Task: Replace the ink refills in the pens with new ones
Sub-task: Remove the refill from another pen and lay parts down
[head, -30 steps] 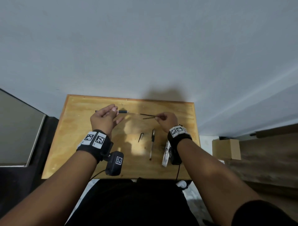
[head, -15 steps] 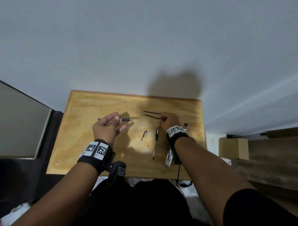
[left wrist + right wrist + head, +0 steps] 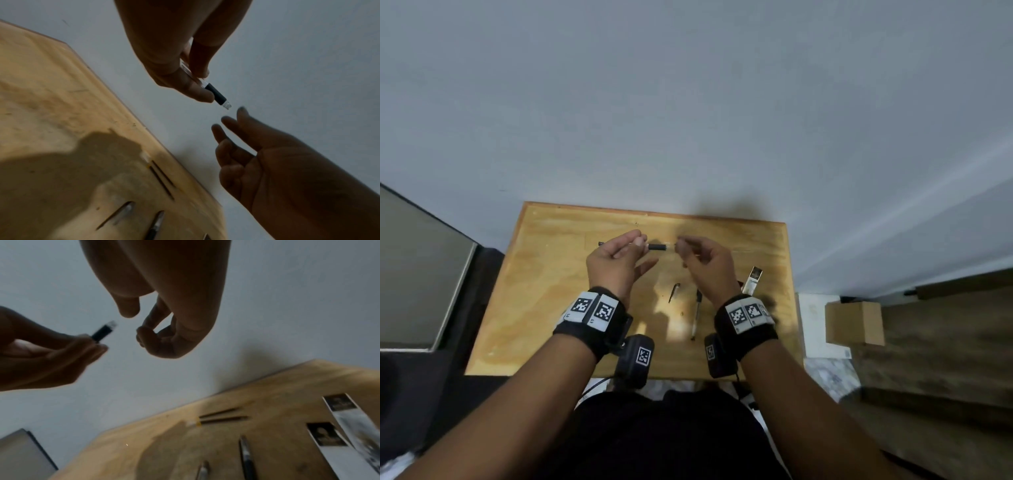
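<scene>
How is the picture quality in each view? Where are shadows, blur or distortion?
Head view: wide-angle bending, table evenly lit, a soft shadow on the wall behind the hands. Left wrist view: the right hand is dark with motion-blurred fingertips, a big shadow lies on the wood, but the pen barrel is sharp. Right wrist view: dim and soft, the barrel and the refills on the table are blurred.

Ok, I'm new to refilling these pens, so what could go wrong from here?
1. The two refills lie side by side near the far edge of the table. They look alike, so old and new could get swapped, or they might roll off.
2. The loose pen tip lies close below the right hand and could be knocked away.
3. The left hand only pinches the open barrel in mid-air, so it may slip.
</scene>
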